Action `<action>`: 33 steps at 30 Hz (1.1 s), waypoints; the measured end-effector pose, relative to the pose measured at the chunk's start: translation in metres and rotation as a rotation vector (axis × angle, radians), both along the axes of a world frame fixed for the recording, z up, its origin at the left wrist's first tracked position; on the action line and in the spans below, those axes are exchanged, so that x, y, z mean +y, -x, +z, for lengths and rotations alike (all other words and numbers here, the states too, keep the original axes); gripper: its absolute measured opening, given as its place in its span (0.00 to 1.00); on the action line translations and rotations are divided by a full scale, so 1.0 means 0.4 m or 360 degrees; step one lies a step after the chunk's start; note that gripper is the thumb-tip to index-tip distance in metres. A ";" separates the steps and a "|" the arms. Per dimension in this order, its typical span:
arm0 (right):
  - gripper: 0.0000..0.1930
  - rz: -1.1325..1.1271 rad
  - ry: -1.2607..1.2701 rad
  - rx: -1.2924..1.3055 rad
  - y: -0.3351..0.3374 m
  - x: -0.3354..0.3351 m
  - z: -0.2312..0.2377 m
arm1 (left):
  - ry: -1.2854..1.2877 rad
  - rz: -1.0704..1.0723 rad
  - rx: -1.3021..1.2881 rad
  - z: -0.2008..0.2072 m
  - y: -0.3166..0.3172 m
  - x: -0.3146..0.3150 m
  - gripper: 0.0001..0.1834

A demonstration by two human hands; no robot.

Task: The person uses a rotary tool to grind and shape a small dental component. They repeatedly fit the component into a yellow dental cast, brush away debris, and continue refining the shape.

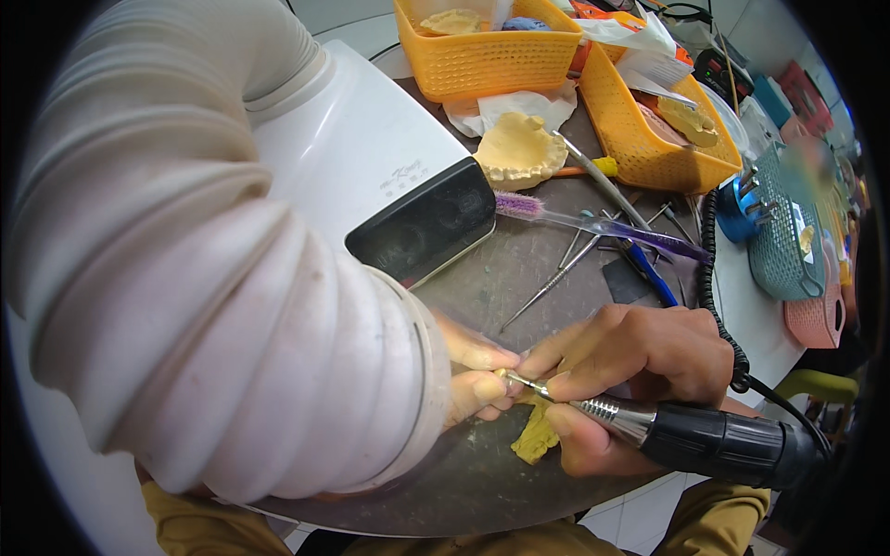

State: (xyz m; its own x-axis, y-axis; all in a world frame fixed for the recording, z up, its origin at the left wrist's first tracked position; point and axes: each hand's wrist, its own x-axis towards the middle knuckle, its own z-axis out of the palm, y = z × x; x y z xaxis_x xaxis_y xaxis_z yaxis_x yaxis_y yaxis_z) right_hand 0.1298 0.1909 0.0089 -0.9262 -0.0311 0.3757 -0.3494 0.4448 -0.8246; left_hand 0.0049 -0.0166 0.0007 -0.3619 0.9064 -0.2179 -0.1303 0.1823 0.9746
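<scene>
My right hand [640, 357] is closed around a rotary handpiece [672, 435] with a black grip and a silver nose. Its slim metal tip points left, to the fingertips of my left hand [477, 371]. Those fingers pinch a tiny, pale, shiny piece [505, 374], and the tip meets or nearly meets it; the piece is too small to name. A wide white ribbed hose [232, 315] hides the rest of my left hand and its forearm. Below the fingers, a crumpled yellow scrap [536, 437] lies on the dark table top [482, 491].
Beyond my hands lie a purple toothbrush [603, 222], metal hand tools [556, 283] and a plaster dental model [521, 153]. Yellow baskets [491, 65] stand at the back. A white machine with a black panel [422, 222] is at the left. A coiled black cord [709, 269] runs down the right.
</scene>
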 end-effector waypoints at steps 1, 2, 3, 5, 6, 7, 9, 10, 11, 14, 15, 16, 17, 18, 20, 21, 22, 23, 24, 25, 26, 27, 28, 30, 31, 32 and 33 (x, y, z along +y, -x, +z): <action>0.11 0.0001 0.0013 -0.0001 0.002 0.000 -0.001 | -0.0061 -0.0006 0.0003 -0.010 0.003 -0.002 0.08; 0.11 0.0000 0.0027 0.0001 0.003 -0.001 -0.002 | -0.0123 -0.0015 0.0010 -0.019 0.008 -0.003 0.08; 0.11 0.0003 0.0008 0.0007 0.005 0.002 -0.001 | -0.0155 -0.0028 0.0008 -0.022 0.010 -0.001 0.08; 0.11 -0.0013 0.0000 0.0019 0.005 0.001 -0.002 | -0.0204 -0.0048 0.0000 -0.028 0.014 0.001 0.08; 0.11 -0.0021 0.0014 0.0029 0.005 -0.002 -0.004 | -0.0217 -0.0043 -0.0002 -0.028 0.012 -0.002 0.08; 0.11 -0.0014 0.0021 0.0044 0.005 -0.004 -0.005 | -0.0218 -0.0018 -0.0024 -0.026 0.008 -0.005 0.09; 0.11 0.0008 0.0023 0.0074 0.010 -0.004 -0.006 | -0.0215 0.0045 -0.0096 -0.022 -0.001 -0.007 0.09; 0.11 0.0011 0.0032 0.0103 0.012 -0.004 -0.008 | -0.0175 0.0062 -0.0127 -0.017 -0.002 -0.007 0.09; 0.11 0.0014 0.0040 0.0134 0.014 -0.005 -0.010 | -0.0135 0.0079 -0.0155 -0.012 -0.003 -0.007 0.09; 0.10 0.0000 0.0071 0.0219 0.010 -0.005 -0.014 | 0.0008 -0.0008 -0.0112 -0.001 0.009 -0.001 0.09; 0.10 0.0021 0.0076 0.0219 0.008 -0.002 -0.013 | 0.0014 -0.0066 -0.0045 -0.004 0.018 -0.005 0.09; 0.11 0.0022 0.0057 0.0217 0.008 -0.003 -0.010 | 0.0018 -0.0099 -0.0008 -0.005 0.021 -0.007 0.09; 0.11 0.0019 0.0037 0.0215 0.006 -0.003 -0.006 | 0.0021 -0.0134 0.0028 -0.004 0.024 -0.007 0.09; 0.11 -0.0004 -0.0006 0.0211 0.003 -0.006 0.001 | 0.0021 -0.0145 0.0034 -0.002 0.024 -0.006 0.09; 0.11 -0.0007 -0.0002 0.0217 0.007 -0.008 -0.003 | 0.0030 -0.0156 0.0044 -0.002 0.025 -0.008 0.09; 0.11 0.0005 0.0040 0.0228 0.010 -0.007 -0.011 | 0.0034 -0.0165 0.0048 -0.002 0.026 -0.007 0.09; 0.11 0.0016 0.0034 0.0206 0.010 -0.004 -0.012 | -0.0020 -0.0148 0.0028 -0.006 0.023 -0.005 0.09; 0.11 0.0030 0.0029 0.0181 0.012 -0.002 -0.014 | -0.0074 -0.0130 0.0005 -0.012 0.022 -0.005 0.09; 0.11 0.0047 -0.0021 0.0126 0.011 0.003 -0.007 | -0.0182 -0.0082 -0.0039 -0.024 0.014 -0.005 0.09; 0.10 0.0063 -0.0032 0.0100 0.012 0.005 -0.006 | -0.0261 -0.0074 -0.0039 -0.032 0.013 -0.004 0.09; 0.10 0.0080 -0.0043 0.0072 0.013 0.007 -0.006 | -0.0339 -0.0066 -0.0041 -0.041 0.013 -0.004 0.09; 0.10 0.0094 -0.0017 0.0076 0.013 0.006 -0.005 | -0.0390 -0.0103 0.0007 -0.042 0.018 -0.001 0.09; 0.10 0.0100 0.0008 0.0093 0.012 0.005 -0.006 | -0.0360 -0.0132 0.0071 -0.038 0.021 -0.001 0.09; 0.10 0.0099 0.0053 0.0135 0.013 0.002 -0.010 | -0.0224 -0.0189 0.0212 -0.025 0.030 -0.003 0.08; 0.10 0.0087 0.0067 0.0150 0.013 0.000 -0.011 | -0.0175 -0.0188 0.0226 -0.023 0.030 -0.003 0.08; 0.10 0.0077 0.0081 0.0166 0.012 -0.003 -0.012 | -0.0126 -0.0186 0.0242 -0.021 0.030 -0.004 0.08; 0.10 0.0072 0.0094 0.0175 0.012 -0.007 -0.010 | -0.0130 -0.0147 0.0198 -0.018 0.022 -0.008 0.08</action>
State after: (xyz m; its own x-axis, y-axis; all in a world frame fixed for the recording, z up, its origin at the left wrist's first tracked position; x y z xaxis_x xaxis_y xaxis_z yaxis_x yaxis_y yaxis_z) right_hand 0.1250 0.1882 0.0048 -0.8774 -0.0466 0.4774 -0.4579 0.3782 -0.8046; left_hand -0.0041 -0.0197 -0.0064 -0.2960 0.9498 -0.1010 0.0059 0.1076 0.9942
